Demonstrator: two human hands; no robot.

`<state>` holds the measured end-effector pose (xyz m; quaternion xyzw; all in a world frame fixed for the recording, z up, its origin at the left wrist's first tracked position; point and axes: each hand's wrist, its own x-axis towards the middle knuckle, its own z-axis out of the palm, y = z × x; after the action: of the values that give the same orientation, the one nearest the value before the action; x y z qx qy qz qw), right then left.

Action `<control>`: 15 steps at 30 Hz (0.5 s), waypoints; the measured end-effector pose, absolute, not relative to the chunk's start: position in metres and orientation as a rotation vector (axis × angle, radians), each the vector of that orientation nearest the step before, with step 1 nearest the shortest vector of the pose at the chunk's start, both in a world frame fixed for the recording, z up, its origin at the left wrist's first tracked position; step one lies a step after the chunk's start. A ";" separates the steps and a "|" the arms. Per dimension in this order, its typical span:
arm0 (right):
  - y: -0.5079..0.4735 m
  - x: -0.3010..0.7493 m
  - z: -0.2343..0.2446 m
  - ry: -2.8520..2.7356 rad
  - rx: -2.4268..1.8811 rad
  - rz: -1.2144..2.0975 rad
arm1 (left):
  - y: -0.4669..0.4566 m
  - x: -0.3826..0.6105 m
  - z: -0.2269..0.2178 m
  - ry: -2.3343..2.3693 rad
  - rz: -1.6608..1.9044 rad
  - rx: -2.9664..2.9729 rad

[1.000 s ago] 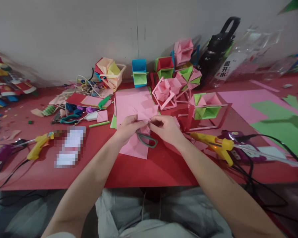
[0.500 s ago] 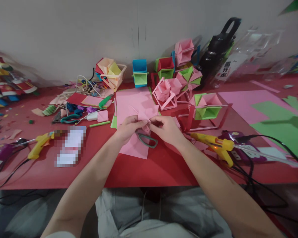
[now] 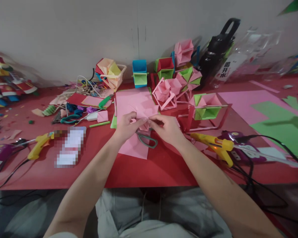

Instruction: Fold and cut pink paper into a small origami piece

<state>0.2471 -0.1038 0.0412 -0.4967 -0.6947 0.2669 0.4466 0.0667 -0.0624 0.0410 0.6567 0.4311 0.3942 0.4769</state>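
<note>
Between my two hands is a small piece of folded pink paper [image 3: 145,126], pinched at its upper edge. My left hand [image 3: 127,126] grips it from the left with thumb and forefinger. From the right, my right hand [image 3: 166,128] pinches the same piece, fingertips almost meeting the left thumb. Just below lie scissors with grey-green handles [image 3: 148,140], their blades hidden. They rest over a pink sheet [image 3: 135,148]. Behind the hands is a stack of larger pink sheets [image 3: 131,99] with green paper under it.
Folded paper wheels on stands, one pink and green [image 3: 205,107], line the back. Yellow glue guns lie right [image 3: 215,143] and left [image 3: 41,145], with cords over the table edge. A blurred-out phone [image 3: 71,147] lies left. A black bottle [image 3: 215,56] leans at the wall.
The pink paper has been tipped down and toward me; its raised flap no longer stands above my fingertips. Both hands stay in nearly the same place, with the left fingers slightly raised.
</note>
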 end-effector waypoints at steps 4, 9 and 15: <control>-0.100 0.250 0.042 -1.529 -1.184 0.805 | -0.059 0.064 0.041 1.227 1.143 1.819; -0.095 0.253 0.044 -1.206 -1.133 1.015 | -0.053 0.060 0.039 1.170 1.205 1.579; -0.091 0.257 0.041 -1.066 -1.039 1.144 | -0.057 0.060 0.046 1.012 1.094 1.310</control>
<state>0.2575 -0.0912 0.0409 -0.4464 -0.4579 0.4917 0.5910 0.0596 -0.0565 0.0459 0.5527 0.4269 0.4614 0.5471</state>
